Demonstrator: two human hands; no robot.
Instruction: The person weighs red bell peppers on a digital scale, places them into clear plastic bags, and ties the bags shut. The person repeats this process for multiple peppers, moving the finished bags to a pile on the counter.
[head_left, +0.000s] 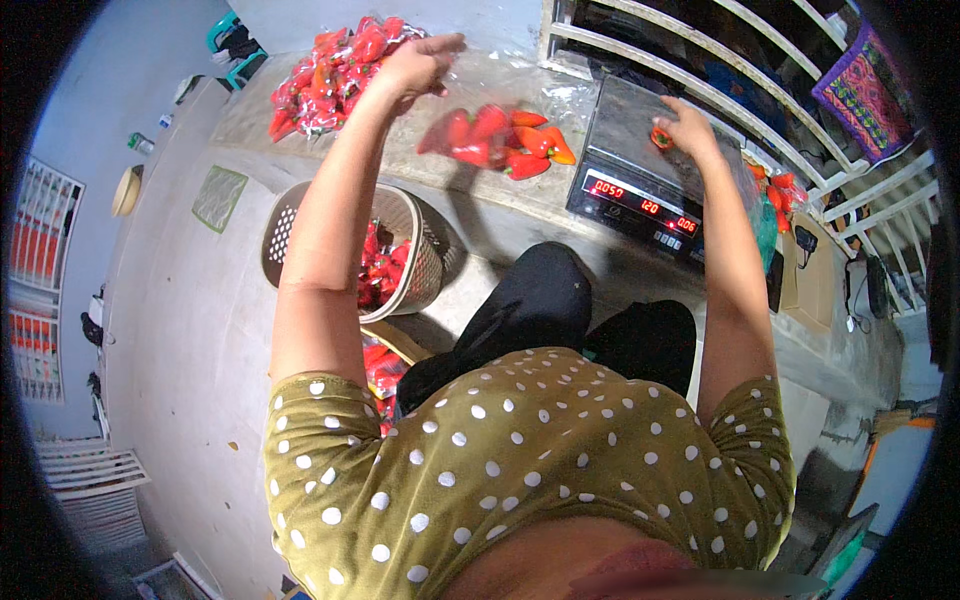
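Note:
My left hand (415,68) reaches over the ledge with its fingers stretched out. Beside it lies a heap of red peppers in clear plastic bags (340,80). Below and right of that hand, a blurred clear bag of red peppers (462,138) appears to be in motion. Next to the bag, loose red and orange peppers (540,142) rest on clear plastic. My right hand (690,130) is over the black plate of a digital scale (625,125), closed on a small red-orange pepper (660,138), its index finger extended. Red digits glow on the scale's front.
A beige plastic basket (425,265) with red peppers stands below my left forearm. More bagged peppers (385,372) lie in a container near my leg. White metal bars (690,55) run behind the scale. Right of the scale are more peppers (783,195) and a cardboard box (808,280).

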